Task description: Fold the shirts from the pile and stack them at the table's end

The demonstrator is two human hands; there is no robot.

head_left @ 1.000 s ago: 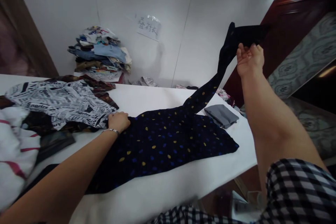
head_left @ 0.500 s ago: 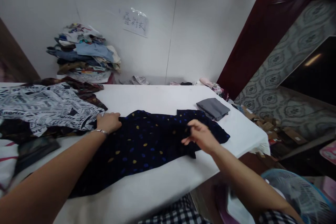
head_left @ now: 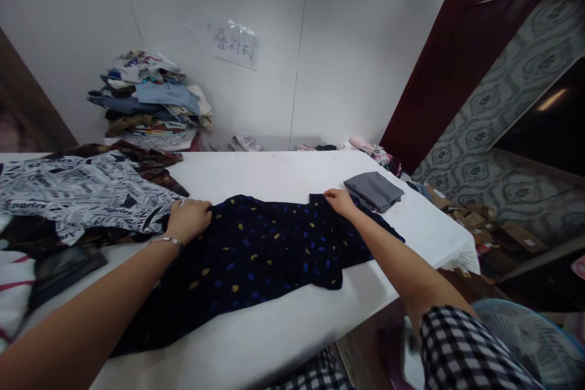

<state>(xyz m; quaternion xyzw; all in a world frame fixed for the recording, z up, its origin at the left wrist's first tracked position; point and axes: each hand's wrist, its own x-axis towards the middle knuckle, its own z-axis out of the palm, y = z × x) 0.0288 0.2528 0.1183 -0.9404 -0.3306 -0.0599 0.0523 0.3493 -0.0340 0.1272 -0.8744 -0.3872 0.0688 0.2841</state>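
Observation:
A dark navy shirt [head_left: 256, 250] with yellow and blue spots lies spread across the table, partly folded over itself. At its upper left edge, my left hand [head_left: 189, 220] has its fingers curled down and closed on the fabric. My right hand [head_left: 340, 202] pinches the shirt's far edge toward the right end, next to a squared corner of the cloth. Part of the shirt on the right is hidden behind my right forearm. Just beyond that hand sits a folded grey garment [head_left: 375, 190].
A white shirt with black lettering [head_left: 86, 192] lies on other garments at the left. Behind the white table [head_left: 256, 173] stands a tall clothes pile [head_left: 155, 100]. A handwritten sign [head_left: 235, 44] hangs on the wall. Cardboard boxes [head_left: 475, 222] and a fan [head_left: 516, 335] are at the right.
My right hand has moved from over the shirt's middle to its far edge and now pinches it. The bunched cloth there now lies flatter. My left hand has stayed in place.

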